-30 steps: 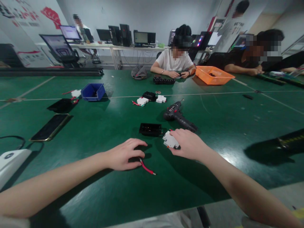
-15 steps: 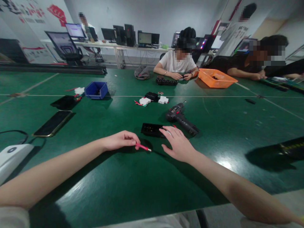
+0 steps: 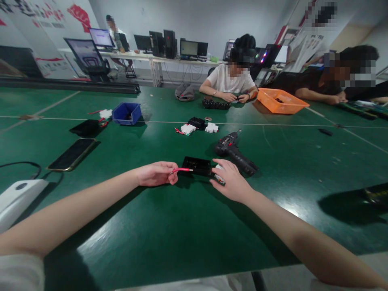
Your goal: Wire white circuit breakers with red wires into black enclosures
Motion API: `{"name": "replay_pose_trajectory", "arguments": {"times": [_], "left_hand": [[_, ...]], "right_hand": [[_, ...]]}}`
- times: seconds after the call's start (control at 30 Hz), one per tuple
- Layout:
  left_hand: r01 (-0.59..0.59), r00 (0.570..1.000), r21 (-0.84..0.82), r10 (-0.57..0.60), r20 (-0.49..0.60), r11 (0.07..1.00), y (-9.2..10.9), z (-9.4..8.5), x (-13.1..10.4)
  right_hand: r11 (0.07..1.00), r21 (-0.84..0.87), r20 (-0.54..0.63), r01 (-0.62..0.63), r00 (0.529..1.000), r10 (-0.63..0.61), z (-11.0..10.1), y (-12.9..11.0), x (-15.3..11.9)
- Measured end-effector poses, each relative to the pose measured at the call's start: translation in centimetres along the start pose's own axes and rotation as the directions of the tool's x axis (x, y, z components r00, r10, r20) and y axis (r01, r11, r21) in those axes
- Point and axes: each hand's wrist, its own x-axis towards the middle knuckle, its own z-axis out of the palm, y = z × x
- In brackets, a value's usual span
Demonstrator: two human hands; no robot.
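Observation:
My left hand (image 3: 159,173) is closed, pinching a short red wire (image 3: 182,169) between thumb and fingertips. The wire's bare metal tip points right, in front of the near wall of an open black box (image 3: 197,165). Small brass-coloured bits show inside the box. At the box's right end, my right hand (image 3: 232,180) curves round a small white plastic block (image 3: 218,173), thumb on the near side and fingers on the far side. The hand covers part of the block. Just beyond lies a black cordless drill (image 3: 235,151) on its side.
White blocks (image 3: 188,129) and a black case (image 3: 197,123) lie farther off. To the left are a phone (image 3: 72,154), a blue bin (image 3: 126,114) and a white device (image 3: 21,198). A dark cylinder (image 3: 376,196) lies right. People sit across the table beside an orange basket (image 3: 281,101).
My left hand has raised the red wire and turned it level, its tip now before the black box. My right hand has shifted slightly right, and the white block shows more.

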Motion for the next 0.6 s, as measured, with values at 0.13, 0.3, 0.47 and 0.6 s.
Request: {"name": "replay_pose_trajectory", "arguments": {"times": [0.13, 0.3, 0.47, 0.6], "left_hand": [[0.038, 0.999, 0.000, -0.038, 0.011, 0.999, 0.3, 0.0, 0.1], [0.057, 0.998, -0.088, -0.057, 0.014, 0.994, 0.3, 0.0, 0.2], [0.055, 0.998, -0.139, -0.052, 0.025, 0.989, 0.1, 0.0, 0.2], [0.040, 0.999, -0.128, -0.037, 0.025, 0.991, -0.2, -0.2, 0.2]], "right_hand": [[0.998, 0.055, -0.002, 0.030, 1.000, -0.030, -0.3, -0.2, -0.1], [0.995, 0.067, 0.017, 0.070, 0.997, -0.071, -0.7, -0.3, -0.4], [0.995, 0.045, 0.048, 0.092, 0.994, -0.094, -1.7, -0.5, -0.5], [0.995, 0.045, 0.069, 0.094, 0.993, -0.097, -2.0, -0.1, -0.6]]}}
